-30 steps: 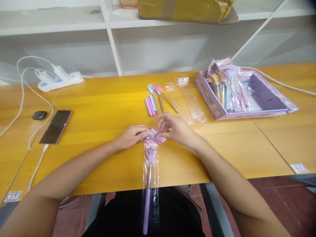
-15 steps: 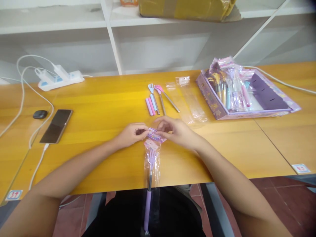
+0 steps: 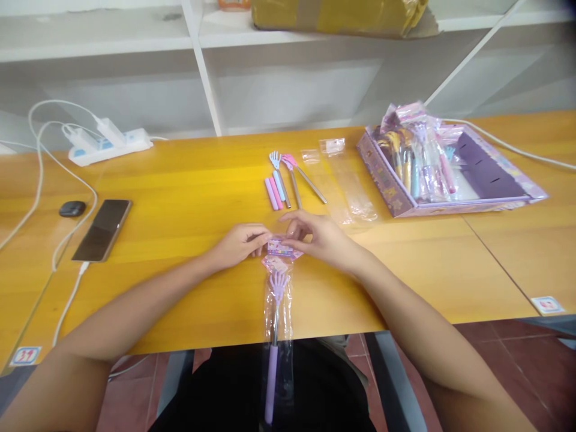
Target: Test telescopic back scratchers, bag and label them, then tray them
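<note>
Between my hands is a small purple printed card (image 3: pixel 279 247) at the top end of a clear plastic bag (image 3: pixel 287 312). My left hand (image 3: pixel 245 243) pinches the card's left edge, and my right hand (image 3: pixel 317 240) has thumb and finger closed on its right side. Inside the bag lies a purple back scratcher (image 3: pixel 273 372), its claw end toward the hands and its handle hanging past the table edge over my lap. A pink printed piece (image 3: pixel 275 264) shows just below the card. Whether the card is folded I cannot tell.
Beyond my hands lie back scratcher rods with blue and pink claws (image 3: pixel 288 161), loose handle grips (image 3: pixel 272 193) and clear bags (image 3: pixel 355 186). A purple box (image 3: pixel 400 207) of bagged scratchers stands right. A phone (image 3: pixel 102 230), mouse (image 3: pixel 72 209) and power strip (image 3: pixel 112 148) are left.
The purple card has turned to lie more level between my fingers. The bagged back scratcher below has shifted slightly, its handle swinging a little to the right. Both hands stay nearly in place.
</note>
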A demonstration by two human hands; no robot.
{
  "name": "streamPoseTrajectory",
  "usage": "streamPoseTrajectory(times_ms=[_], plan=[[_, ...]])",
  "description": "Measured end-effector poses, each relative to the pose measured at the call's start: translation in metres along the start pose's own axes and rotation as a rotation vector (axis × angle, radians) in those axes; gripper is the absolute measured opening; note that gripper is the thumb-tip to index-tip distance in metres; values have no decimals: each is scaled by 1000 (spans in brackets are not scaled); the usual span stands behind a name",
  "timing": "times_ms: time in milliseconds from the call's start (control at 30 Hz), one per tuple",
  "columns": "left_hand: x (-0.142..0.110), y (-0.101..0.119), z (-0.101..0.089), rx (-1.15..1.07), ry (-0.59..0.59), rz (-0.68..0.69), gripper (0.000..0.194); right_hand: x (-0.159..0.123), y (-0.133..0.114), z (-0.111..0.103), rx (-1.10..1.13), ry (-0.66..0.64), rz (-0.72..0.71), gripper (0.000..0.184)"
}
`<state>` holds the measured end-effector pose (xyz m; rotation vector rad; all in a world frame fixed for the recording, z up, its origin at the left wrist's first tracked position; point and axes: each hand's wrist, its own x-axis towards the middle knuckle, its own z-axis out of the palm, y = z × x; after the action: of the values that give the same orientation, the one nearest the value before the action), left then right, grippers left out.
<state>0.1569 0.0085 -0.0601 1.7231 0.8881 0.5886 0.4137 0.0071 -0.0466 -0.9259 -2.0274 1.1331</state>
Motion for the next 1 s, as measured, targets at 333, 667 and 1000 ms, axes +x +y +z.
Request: streamPoseTrajectory(times_ms=[333, 667, 1000], plan=[[0, -5, 3, 8, 39, 16, 19, 1, 4, 5, 32, -39, 19, 24], [1, -6, 3, -8, 51, 24, 19, 1, -1, 4, 94, -98, 60, 26], [0, -6, 1, -3, 47, 34, 19, 1, -2, 4, 127, -140, 56, 26]])
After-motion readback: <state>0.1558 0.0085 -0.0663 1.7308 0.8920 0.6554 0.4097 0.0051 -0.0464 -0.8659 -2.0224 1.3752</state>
